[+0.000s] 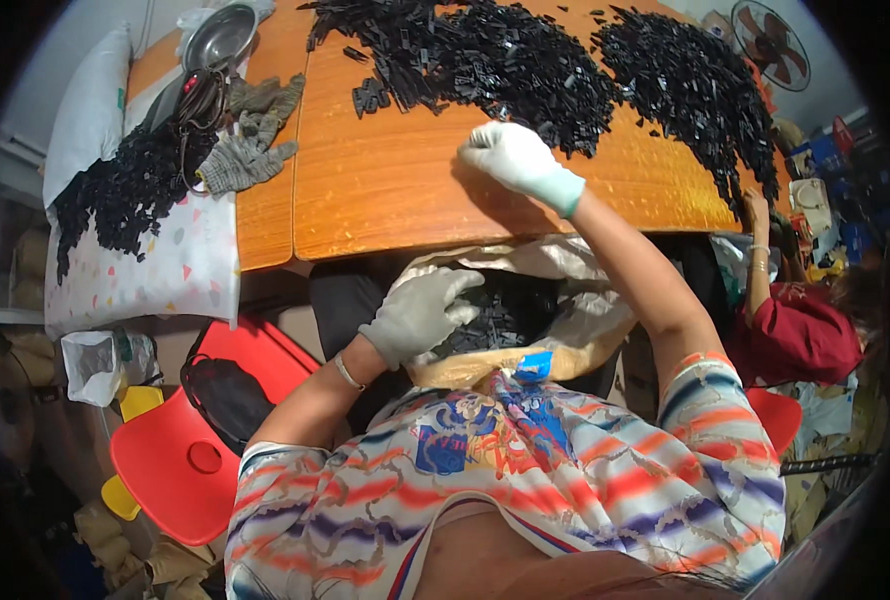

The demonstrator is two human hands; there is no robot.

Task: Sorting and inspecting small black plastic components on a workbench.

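A whitish glove covers my right hand (517, 162), which is held over the orange-brown table (385, 190) with its fingers curled together. Whatever they hold, if anything, is hidden. Just beyond it spreads a large heap of small black plastic pieces (505, 70). My left hand (420, 318), in a grey-white glove, is at the left side of an opened sack (595, 330) on my lap. Its fingers are apart and reach over the sack's mouth. More black plastic pieces (505, 310) lie inside the sack.
Another heap of black pieces (685, 90) is at the right, near a co-worker's hand (757, 215). Left stand a metal bowl (220, 38), grey knitted gloves (250, 150) and black pieces (125, 195) on a patterned cloth (155, 275). A red chair (170, 465) holds a black bag (225, 400).
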